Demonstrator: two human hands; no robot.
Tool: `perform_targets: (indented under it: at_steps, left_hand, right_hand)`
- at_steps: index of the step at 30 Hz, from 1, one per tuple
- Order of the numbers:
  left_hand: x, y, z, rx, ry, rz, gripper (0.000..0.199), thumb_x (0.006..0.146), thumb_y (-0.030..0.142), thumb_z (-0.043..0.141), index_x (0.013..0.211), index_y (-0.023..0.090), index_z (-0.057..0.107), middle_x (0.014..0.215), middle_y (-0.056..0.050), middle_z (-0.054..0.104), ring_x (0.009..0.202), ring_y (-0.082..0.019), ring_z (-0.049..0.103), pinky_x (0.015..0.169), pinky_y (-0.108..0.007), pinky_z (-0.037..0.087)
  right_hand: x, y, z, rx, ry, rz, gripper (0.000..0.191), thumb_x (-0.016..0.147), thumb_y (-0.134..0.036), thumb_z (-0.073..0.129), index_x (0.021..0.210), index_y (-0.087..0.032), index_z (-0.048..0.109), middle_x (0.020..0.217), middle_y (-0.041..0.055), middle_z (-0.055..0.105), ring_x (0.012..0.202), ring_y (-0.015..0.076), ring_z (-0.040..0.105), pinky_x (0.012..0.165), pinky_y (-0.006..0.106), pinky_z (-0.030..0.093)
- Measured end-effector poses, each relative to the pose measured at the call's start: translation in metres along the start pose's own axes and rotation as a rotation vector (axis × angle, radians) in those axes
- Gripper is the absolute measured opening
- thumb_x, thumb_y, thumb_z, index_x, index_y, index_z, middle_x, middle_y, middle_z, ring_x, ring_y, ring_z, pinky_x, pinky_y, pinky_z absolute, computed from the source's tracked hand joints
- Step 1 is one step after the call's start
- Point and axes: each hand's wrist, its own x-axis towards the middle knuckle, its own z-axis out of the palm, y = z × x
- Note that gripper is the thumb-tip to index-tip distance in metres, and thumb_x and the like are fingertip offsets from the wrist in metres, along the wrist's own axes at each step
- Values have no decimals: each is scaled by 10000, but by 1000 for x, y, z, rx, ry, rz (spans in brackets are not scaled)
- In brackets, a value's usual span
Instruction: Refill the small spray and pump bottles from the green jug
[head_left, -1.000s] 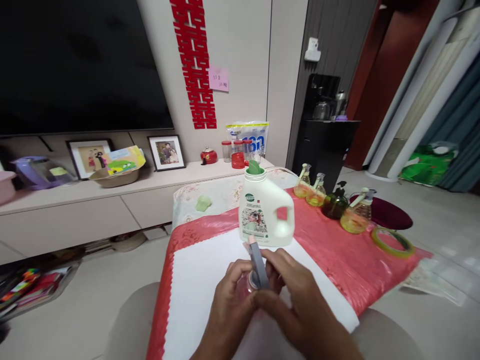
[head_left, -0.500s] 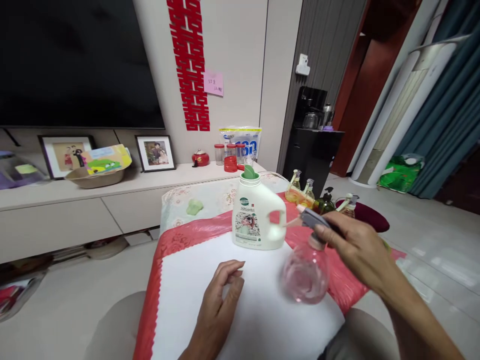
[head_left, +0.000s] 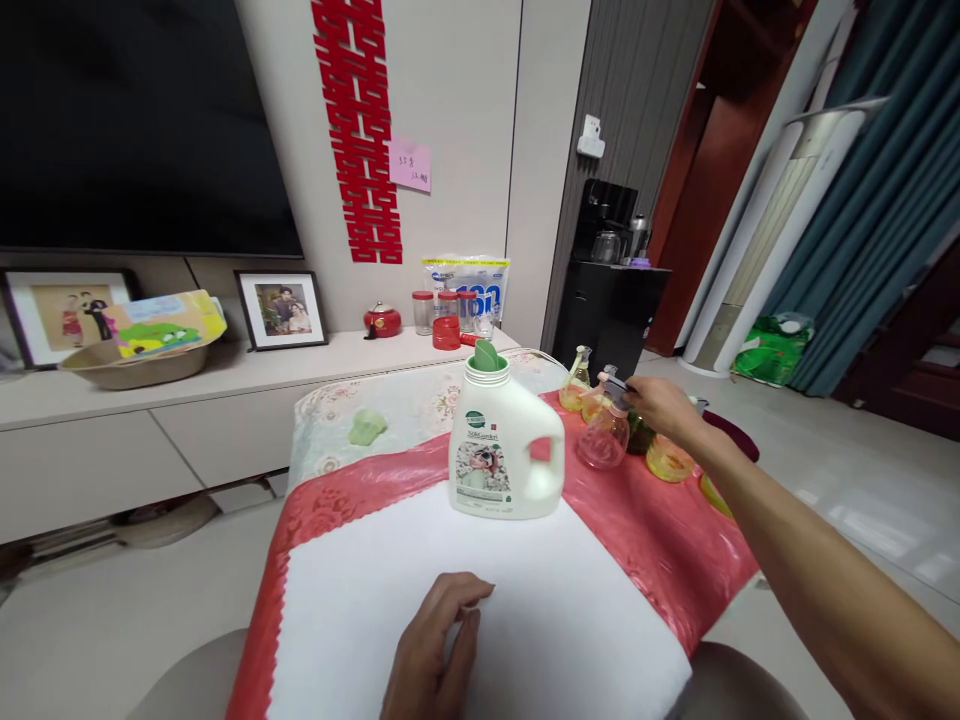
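Observation:
My right hand [head_left: 665,408] is closed around the grey spray head of a clear pinkish spray bottle [head_left: 602,442], out at the right side of the table. The bottle is upright among other bottles; whether its base touches the red cover is hard to tell. Low in the view, my left hand [head_left: 439,645] is over the white sheet [head_left: 352,610], holding nothing, fingers curved and thumb apart. A cream detergent jug [head_left: 534,485] with a green spout [head_left: 487,357] stands upright at the sheet's far edge, between my hands.
Beside the spray bottle are a yellowish pump bottle [head_left: 576,383], a dark bottle [head_left: 640,435] and another yellow-filled bottle [head_left: 670,460]. A pale green cloth-like piece [head_left: 367,428] lies on the left of the floral tablecloth [head_left: 322,415]. Red-lidded jars [head_left: 423,315] stand on the cabinet behind.
My right hand has carried the spray bottle away from above the sheet, back and to the right, beside the other bottles. My left hand stays over the sheet. The view has shifted slightly.

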Motion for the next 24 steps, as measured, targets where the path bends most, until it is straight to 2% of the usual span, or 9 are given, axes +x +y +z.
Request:
perform_targets:
  at_steps: [5, 9, 12, 13, 15, 17, 20, 22, 24]
  left_hand:
    - [-1, -4, 2, -33, -20, 36, 190, 972, 350, 521, 1012, 274, 691, 963, -51, 702, 881, -190, 660, 762, -272, 529]
    - [-2, -8, 1, -50, -34, 48, 191, 983, 321, 498, 1024, 272, 679, 947, -43, 697, 868, -180, 656, 761, -267, 514]
    - [-3, -9, 0, -55, -29, 36, 186, 979, 309, 503, 1022, 273, 679, 947, -37, 703, 862, -178, 659, 762, -269, 514]
    - [-3, -8, 0, -52, -25, 28, 184, 976, 308, 506, 1021, 274, 681, 947, -34, 707, 861, -176, 661, 762, -268, 514]
    - [-3, -5, -2, -39, -19, 7, 182, 971, 310, 511, 1007, 270, 686, 937, -27, 713, 855, -174, 666, 756, -266, 514]
    - [-3, -1, -4, -12, -24, -22, 191, 968, 315, 510, 987, 257, 691, 912, -26, 719, 841, -174, 675, 745, -268, 518]
    - [-2, 5, -9, 32, -31, -81, 214, 959, 312, 503, 983, 232, 701, 873, -32, 724, 814, -179, 687, 744, -286, 530]
    - [-3, 9, -11, 61, -23, -133, 235, 957, 308, 494, 1013, 218, 704, 826, -28, 713, 763, -174, 680, 720, -289, 533]
    - [-5, 10, -13, 106, 15, -168, 273, 961, 319, 490, 1117, 208, 685, 746, -2, 664, 680, -155, 639, 670, -274, 520]
  right_hand:
    - [16, -8, 19, 29, 12, 8, 361, 1001, -392, 590, 1237, -119, 580, 1184, 96, 569, 1065, 185, 584, 928, 371, 535]
    - [2, -10, 18, 145, 141, 17, 369, 994, -387, 602, 1236, -110, 580, 1206, 102, 561, 1098, 197, 571, 961, 397, 519]
    - [-40, -22, 20, 310, 304, 17, 358, 1004, -331, 569, 1287, -113, 554, 1225, 111, 552, 1145, 219, 545, 1016, 445, 475]
    - [-61, -30, 25, 385, 349, -5, 356, 1016, -281, 512, 1326, -108, 536, 1220, 127, 556, 1139, 228, 543, 1024, 446, 462]
    - [-110, -55, 44, 559, 370, -105, 372, 1026, -327, 447, 1325, -134, 554, 1181, 122, 582, 1072, 216, 571, 973, 385, 489]
    - [-158, -84, 73, 739, 304, -225, 451, 1029, -473, 409, 1306, -162, 583, 1173, 104, 597, 1020, 191, 603, 895, 313, 530]
    - [-210, -125, 114, 946, 99, -356, 501, 1041, -530, 365, 1227, -155, 641, 848, 39, 612, 694, 121, 601, 646, 214, 540]
    - [-224, -141, 127, 1022, -5, -398, 496, 1018, -550, 423, 1162, -149, 676, 735, 13, 578, 607, 112, 566, 567, 200, 509]
    - [-227, -147, 124, 1060, -61, -394, 476, 988, -543, 500, 1176, -142, 675, 694, -1, 552, 600, 111, 553, 557, 194, 489]
